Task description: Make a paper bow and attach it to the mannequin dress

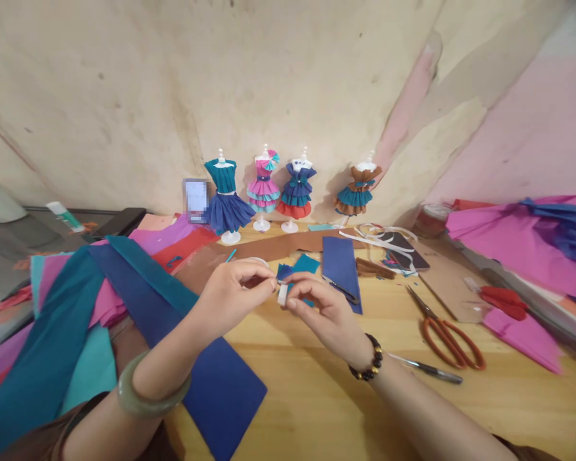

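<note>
My left hand (237, 294) hangs above the table with thumb and index finger pinched together; what they hold, if anything, is too small to make out. Close beside it, my right hand (324, 314) has its fingers curled round a small white strip (283, 294), which stands out at the fingertips. Just behind the fingertips shows a small dark blue pleated piece (284, 271); I cannot tell whether it is held or lies on the table. Teal crepe paper pieces (306, 264) and a folded blue sheet (340, 259) lie behind my hands.
Several small dress forms, one in a teal and blue dress (228, 198), stand along the wall. Orange-handled scissors (446, 336) and a pen (432, 370) lie right. Coloured crepe paper strips (72, 314) cover the left side. A dark phone (406, 250) lies under white ribbon.
</note>
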The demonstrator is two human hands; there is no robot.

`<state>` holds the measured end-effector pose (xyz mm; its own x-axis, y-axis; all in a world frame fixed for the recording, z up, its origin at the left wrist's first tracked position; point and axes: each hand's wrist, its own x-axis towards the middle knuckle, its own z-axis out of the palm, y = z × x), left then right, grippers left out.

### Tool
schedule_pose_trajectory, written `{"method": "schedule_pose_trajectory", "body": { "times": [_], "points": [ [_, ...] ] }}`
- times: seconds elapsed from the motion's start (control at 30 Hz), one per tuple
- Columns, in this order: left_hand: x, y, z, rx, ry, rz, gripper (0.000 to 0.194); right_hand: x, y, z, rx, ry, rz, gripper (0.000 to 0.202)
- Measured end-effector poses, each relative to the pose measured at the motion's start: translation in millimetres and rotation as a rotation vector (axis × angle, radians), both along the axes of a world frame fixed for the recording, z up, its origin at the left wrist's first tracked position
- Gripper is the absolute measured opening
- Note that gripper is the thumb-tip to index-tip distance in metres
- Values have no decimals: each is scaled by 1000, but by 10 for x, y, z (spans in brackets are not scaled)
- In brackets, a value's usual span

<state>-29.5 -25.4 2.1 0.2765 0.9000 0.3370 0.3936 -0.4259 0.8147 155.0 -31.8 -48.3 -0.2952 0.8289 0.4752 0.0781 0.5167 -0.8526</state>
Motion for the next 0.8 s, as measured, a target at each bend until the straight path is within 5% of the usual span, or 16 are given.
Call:
{"method": "schedule_pose_trajectory", "body": {
  "times": [0.2,0.37,0.8],
  "points": [
    [-3,-19,25,69,74,2,16,-21,-11,-13,-120,74,-18,30],
    [33,-47,34,129,121,-47,19,-77,26,-58,-335,337,6,20],
    [47,-83,61,124,144,-78,17,-113,62,-63,-632,535,174,30]
  ]
}}
